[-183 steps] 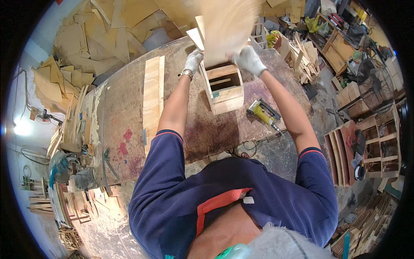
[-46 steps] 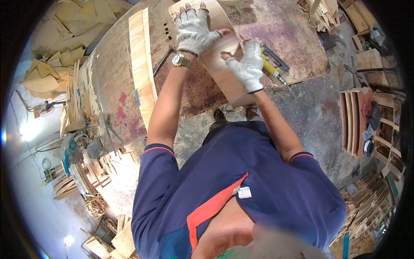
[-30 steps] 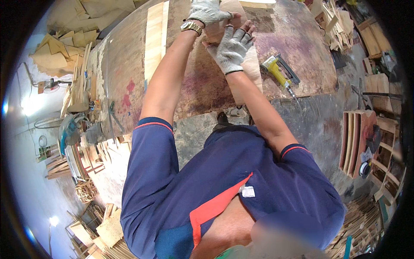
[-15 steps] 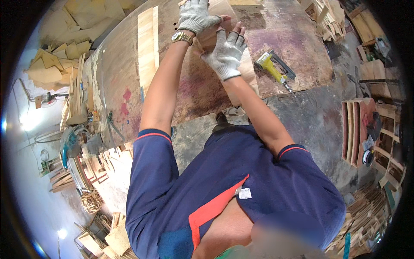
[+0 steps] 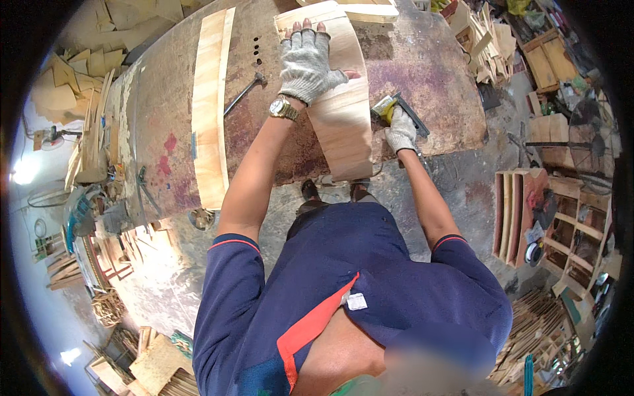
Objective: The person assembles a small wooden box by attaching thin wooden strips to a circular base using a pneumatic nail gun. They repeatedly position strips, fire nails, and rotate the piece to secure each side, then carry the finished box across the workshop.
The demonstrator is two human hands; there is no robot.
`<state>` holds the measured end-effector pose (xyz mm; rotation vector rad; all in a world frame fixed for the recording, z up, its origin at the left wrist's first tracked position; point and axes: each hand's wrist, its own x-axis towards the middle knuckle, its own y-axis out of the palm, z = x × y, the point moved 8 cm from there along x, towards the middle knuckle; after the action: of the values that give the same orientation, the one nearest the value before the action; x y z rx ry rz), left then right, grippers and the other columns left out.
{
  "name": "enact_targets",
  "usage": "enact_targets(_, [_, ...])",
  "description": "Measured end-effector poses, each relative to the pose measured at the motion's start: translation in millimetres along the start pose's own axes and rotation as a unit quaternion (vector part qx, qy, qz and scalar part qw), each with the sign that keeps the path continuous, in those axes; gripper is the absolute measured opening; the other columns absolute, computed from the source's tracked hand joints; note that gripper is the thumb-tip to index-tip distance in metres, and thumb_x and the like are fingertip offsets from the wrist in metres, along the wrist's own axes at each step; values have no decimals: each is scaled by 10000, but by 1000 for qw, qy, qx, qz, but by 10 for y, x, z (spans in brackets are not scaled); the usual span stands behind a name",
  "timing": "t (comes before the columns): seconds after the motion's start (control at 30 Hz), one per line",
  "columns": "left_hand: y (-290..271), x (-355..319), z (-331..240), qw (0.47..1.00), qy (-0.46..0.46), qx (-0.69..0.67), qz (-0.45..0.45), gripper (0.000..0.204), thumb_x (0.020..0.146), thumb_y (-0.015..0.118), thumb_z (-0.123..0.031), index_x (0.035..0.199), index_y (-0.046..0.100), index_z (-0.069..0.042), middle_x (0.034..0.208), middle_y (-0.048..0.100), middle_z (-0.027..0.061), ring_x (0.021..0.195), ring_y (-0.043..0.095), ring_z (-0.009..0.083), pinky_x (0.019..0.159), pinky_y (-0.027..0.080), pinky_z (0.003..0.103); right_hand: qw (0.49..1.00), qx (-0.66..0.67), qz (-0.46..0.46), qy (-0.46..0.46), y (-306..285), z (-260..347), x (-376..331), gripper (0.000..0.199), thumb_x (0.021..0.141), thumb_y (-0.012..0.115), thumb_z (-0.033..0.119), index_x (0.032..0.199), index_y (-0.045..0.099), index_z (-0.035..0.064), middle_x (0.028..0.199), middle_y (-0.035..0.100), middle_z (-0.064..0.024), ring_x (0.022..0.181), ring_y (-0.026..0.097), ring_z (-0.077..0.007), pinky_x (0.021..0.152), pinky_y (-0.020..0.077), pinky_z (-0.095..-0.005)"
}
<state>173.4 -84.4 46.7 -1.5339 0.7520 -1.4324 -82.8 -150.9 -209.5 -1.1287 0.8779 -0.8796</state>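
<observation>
The fingers [image 5: 305, 28] of the left hand [image 5: 305, 66] are lying spread and flat — released, pressing rather than gripping — on the far half of a pale plywood board [image 5: 340, 109]. The right hand [image 5: 401, 132] is clenching around the yellow-and-black power tool [image 5: 396, 112], which is lying on the desk [image 5: 436, 72] just right of the board.

Half a second ago both gloved hands were resting together on the board; the right hand is now leaving it and taking up the tool, while the left is staying to pin the piece down. In my judgement, positioning is finished and tool work is about to begin.

Count: two gloved hands, one held board reaching from the far edge to the near edge of the desk, one power tool, one long pale plank [image 5: 211, 112] well left of the board, one hammer [image 5: 243, 92] between plank and left wrist — and one wristwatch [image 5: 284, 109].
</observation>
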Motion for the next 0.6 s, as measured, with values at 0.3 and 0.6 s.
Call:
enact_targets(0.3, [-133,-205,-215,995,-78,-27,63,1218,738,747,-747,1609,317,-13,1665,276,298,1586,192,418,1305,74,538,940,319,56,-107,-1816,172,337,251,852,737,110,1068,749,-17,885,777,-76,768,690,-118,705,545,-303])
enact_targets(0.6, [-48,-132,-482,980,-182,64,47,708,977,524,-324,1546,373,70,1641,292,348,1540,244,527,1247,103,692,922,323,-34,-212,-3408,787,245,309,930,723,58,1223,666,-19,984,756,-67,604,629,-86,518,465,-249])
